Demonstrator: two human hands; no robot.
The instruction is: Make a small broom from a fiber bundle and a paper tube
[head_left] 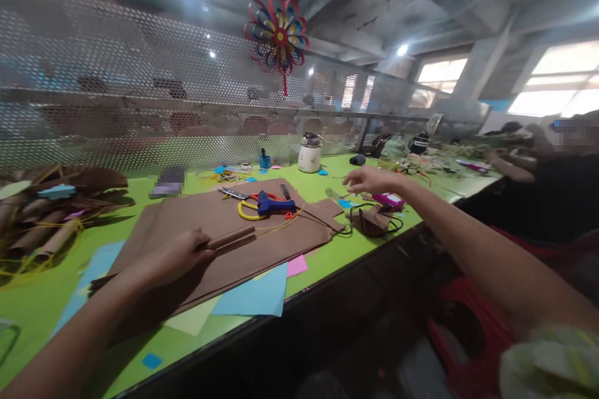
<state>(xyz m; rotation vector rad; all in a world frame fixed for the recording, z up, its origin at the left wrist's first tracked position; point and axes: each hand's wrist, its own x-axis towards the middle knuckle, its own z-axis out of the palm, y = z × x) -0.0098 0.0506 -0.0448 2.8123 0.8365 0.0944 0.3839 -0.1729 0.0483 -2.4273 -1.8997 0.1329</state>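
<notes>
My left hand [187,252] is closed around a thin rolled brown paper tube [236,237], holding it above a stack of brown paper sheets [182,224]. Fine yellow strands trail from the tube's far end. Lying on the sheets are a blue glue gun [281,205], its dark cord running right, and scissors [248,211] with yellow handles. Over the right part of the table, my right hand [372,181] reaches out with fingers apart and nothing in it. Below it are blue paper scraps [347,204] and a purple box [390,201].
Brown paper rolls [40,230] with yellow strands lie at the left. Toward the back stand a white kettle [309,156] and a blue cup [264,161] before a perforated metal screen [140,93]. Light blue paper [257,296] lies by the front edge. A person [561,181] sits at right.
</notes>
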